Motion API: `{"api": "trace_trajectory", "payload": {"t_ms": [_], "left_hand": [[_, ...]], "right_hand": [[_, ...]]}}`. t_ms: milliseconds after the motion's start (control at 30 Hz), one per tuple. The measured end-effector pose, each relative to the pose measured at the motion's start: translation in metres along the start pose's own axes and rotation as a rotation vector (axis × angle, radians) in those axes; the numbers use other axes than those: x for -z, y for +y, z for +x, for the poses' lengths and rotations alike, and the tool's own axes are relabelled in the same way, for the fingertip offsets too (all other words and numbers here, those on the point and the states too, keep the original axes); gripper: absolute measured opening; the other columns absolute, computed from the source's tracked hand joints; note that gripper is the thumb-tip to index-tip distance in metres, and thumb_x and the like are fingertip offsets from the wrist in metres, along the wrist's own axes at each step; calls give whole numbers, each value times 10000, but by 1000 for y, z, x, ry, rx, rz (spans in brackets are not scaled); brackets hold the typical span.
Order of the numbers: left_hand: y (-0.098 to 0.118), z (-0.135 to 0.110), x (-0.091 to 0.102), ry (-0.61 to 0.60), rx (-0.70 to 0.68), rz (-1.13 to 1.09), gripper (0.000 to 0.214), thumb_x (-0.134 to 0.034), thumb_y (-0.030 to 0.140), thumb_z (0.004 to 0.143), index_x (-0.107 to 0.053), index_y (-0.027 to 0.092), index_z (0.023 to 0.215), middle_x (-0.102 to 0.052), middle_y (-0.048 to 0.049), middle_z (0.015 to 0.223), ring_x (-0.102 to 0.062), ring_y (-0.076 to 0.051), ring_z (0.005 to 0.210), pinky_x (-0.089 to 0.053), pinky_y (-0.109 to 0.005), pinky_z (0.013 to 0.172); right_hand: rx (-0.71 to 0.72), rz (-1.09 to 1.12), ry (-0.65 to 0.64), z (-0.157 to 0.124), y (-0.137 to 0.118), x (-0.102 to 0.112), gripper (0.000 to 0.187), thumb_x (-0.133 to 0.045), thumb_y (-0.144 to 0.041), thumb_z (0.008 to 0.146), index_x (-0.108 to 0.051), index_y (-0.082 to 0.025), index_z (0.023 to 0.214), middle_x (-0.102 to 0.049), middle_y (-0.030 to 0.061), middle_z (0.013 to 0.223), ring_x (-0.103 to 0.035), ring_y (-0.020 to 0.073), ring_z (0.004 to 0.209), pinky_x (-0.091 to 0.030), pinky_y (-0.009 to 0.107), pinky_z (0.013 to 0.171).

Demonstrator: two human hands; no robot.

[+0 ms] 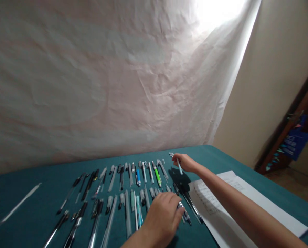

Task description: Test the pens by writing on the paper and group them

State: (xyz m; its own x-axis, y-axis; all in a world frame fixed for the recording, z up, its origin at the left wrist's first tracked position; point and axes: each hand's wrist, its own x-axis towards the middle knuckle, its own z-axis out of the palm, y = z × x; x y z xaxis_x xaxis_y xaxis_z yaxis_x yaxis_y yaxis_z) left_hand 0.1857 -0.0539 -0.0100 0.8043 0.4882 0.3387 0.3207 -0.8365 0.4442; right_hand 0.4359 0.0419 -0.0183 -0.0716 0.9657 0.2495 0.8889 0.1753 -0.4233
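**A:** Where's the left hand (164, 213)?
**B:** Just left of the paper sheet (246, 203), lying palm-down on the near row of pens (128, 213), fingers loose, gripping nothing. A sideways nudge could roll them out of line.
**A:** And the right hand (186, 162)?
**B:** Beyond the sheet's far corner, fingers pinching a pale pen (179, 168) above the worktop (221, 158). Its forearm might drag the paper.

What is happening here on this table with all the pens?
Many pens lie in two rows on a teal tablecloth. The person's right hand holds a slim pale turquoise pen at the right end of the far row. The left hand rests flat on the near row. A white printed sheet lies to the right.
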Motion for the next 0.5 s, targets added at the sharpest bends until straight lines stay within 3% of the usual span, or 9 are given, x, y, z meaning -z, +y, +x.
{"api": "trace_trajectory", "payload": {"t_ms": [133,267,400,500], "left_hand": [[-9,-4,1,96,64,-38,218,-386,238,908,-568,206,1024,-621,-55,1024,-545,-222,955,-383,-366,872],[-11,-5,0,131,60,-46,203,-395,222,899,-576,203,988,-629,-57,975,-555,-224,917,-393,-360,844],[-11,-5,1,149,83,-113,217,-381,237,903,-585,207,971,-628,-57,946,-560,-218,907,-402,-355,842],[-15,-3,0,220,174,-289,236,-367,273,911,-581,207,987,-623,-61,954,-569,-205,915,-426,-326,826]], "right_hand": [[26,-20,-6,38,-8,-27,251,-618,-120,673,-615,-185,916,-654,27,813,-568,162,744,-387,235,646],[36,-28,-27,50,-12,-41,253,-625,-79,647,-610,-188,874,-650,24,812,-565,166,767,-377,224,645],[36,-20,-19,48,-14,-38,239,-636,-82,642,-598,-181,856,-646,23,784,-564,165,736,-376,230,636],[51,7,19,36,-25,-26,250,-641,-104,660,-582,-167,895,-643,39,839,-567,170,758,-392,248,665]]}}
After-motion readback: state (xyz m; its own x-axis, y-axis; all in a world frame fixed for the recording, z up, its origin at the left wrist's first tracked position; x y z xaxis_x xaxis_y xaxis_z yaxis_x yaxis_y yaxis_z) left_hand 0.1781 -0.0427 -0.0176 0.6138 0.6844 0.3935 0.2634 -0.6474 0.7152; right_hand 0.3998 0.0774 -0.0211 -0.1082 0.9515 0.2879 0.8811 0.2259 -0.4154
